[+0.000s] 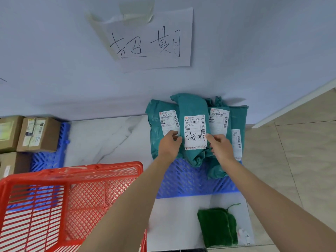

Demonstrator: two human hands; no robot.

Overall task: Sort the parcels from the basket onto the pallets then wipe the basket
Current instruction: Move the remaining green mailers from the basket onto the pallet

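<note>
So both hands, left hand [170, 142] and right hand [219, 145], pinch the teal plastic mailer parcel [195, 135] by its edges, fingers closed, squaring it onto the far-right blue plastic pallet [190, 180], probably so labels stay readable.

Handwritten paper sign [152, 42] taped to the wall [54, 60]; marble-patterned floor [109, 139].

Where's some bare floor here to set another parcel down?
Bare marble floor lies between the left blue pallet with boxes and the right blue pallet. A smaller patch sits between that pallet and the green cloth. The right pallet's back is crowded with teal parcels.
</note>
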